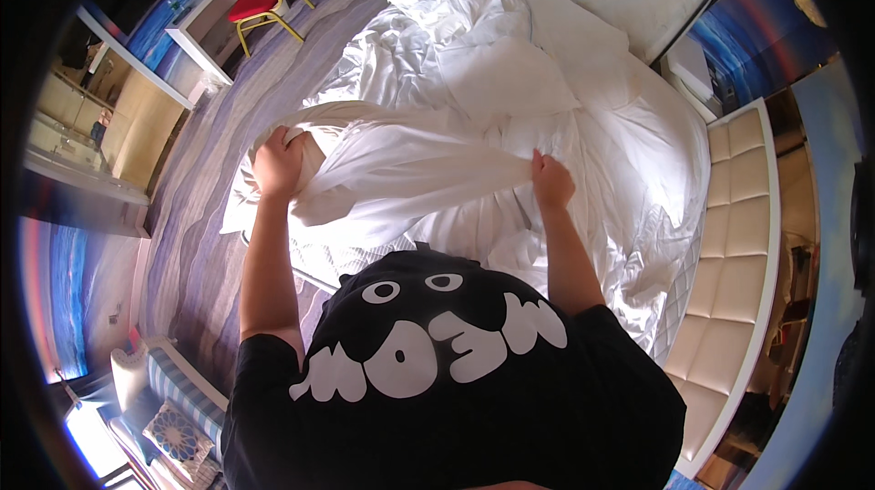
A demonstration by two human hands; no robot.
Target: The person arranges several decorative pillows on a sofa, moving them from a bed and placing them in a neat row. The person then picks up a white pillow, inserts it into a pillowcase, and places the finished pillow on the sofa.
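Note:
A white bed sheet (410, 162) is stretched between my two hands above the near side of the bed. My left hand (279, 164) is closed on a bunched part of it, near the bed's left end. Farther right, my right hand (552, 181) grips the sheet's other side in a fist, and the cloth runs taut toward it. Under and beyond the sheet lies a crumpled heap of white bedding (483, 52). Part of the mattress (351, 257) shows below the cloth, close to my body.
A cream padded headboard (729, 216) borders the bed on the right. Patterned carpet (196, 180) runs along the left. A red chair (260, 5) stands by a white desk (196, 39) at the far left. A striped sofa (182, 390) with cushions is at the lower left.

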